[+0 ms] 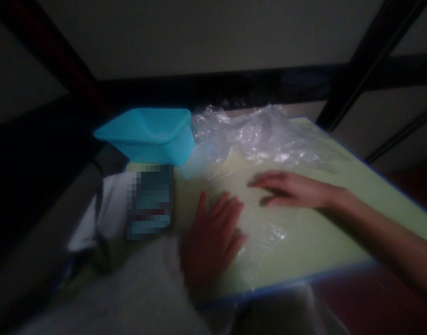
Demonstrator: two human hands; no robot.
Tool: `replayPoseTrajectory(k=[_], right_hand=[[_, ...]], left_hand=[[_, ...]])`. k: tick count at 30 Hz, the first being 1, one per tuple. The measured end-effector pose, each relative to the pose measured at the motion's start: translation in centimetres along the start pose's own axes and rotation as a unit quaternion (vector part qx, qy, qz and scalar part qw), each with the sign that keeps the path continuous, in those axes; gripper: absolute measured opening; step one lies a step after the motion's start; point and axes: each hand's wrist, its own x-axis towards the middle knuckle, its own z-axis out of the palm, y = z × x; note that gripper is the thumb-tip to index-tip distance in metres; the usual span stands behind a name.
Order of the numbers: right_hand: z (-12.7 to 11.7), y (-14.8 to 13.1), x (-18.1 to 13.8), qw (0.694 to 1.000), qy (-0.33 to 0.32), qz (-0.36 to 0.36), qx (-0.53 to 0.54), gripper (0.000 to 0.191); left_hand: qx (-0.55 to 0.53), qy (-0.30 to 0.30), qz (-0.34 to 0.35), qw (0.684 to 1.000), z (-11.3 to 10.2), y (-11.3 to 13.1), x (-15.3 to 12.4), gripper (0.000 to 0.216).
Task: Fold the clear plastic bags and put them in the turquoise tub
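Observation:
A clear plastic sheet or bag (265, 237) lies over the near part of the pale yellow-green table (332, 218), its glossy creases catching the light. My left hand (215, 239) rests on or just over its left part, fingers spread and palm down. To the right, my right hand (286, 188) reaches in with fingers stretched out and thumb apart, above the plastic; whether it touches cannot be told. Behind both hands lies a crumpled heap of clear plastic (258, 135). Neither hand grips anything visible.
At the back left stands a turquoise plastic basin (178, 144). In front of it lies a dark, pixelated flat object (152, 200), with white cloth or paper (105, 209) beside it. Blue edging (402, 190) borders the table. Dark metal bars stand against the wall.

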Motion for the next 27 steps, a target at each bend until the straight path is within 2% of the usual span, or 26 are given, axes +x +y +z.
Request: replayPoseTrajectory(k=[6, 13, 18, 24, 27], right_hand=[[0.0, 0.2, -0.2, 0.998, 0.000, -0.011, -0.055, 0.045], [-0.7, -0.9, -0.1, 0.998, -0.019, -0.031, -0.058, 0.031], [-0.5, -0.3, -0.3, 0.997, -0.007, -0.018, -0.075, 0.034], [-0.9, 1.3, -0.8, 0.990, 0.030, 0.026, -0.134, 0.035], [-1.2, 2.2, -1.0, 0.985, 0.027, 0.051, -0.164, 0.039]], left_hand=[[-0.018, -0.035, -0.010, 0.999, -0.2, 0.0, 0.1, 0.040], [-0.031, -0.050, -0.006, 0.998, -0.2, 0.0, 0.1, 0.042], [-0.030, -0.002, 0.031, 0.999, -0.2, 0.0, -0.2, 0.037], [-0.016, 0.106, 0.039, 0.994, 0.2, 0.1, -0.4, 0.033], [-0.008, 0.082, 0.048, 0.995, -0.1, 0.1, -0.3, 0.034]])
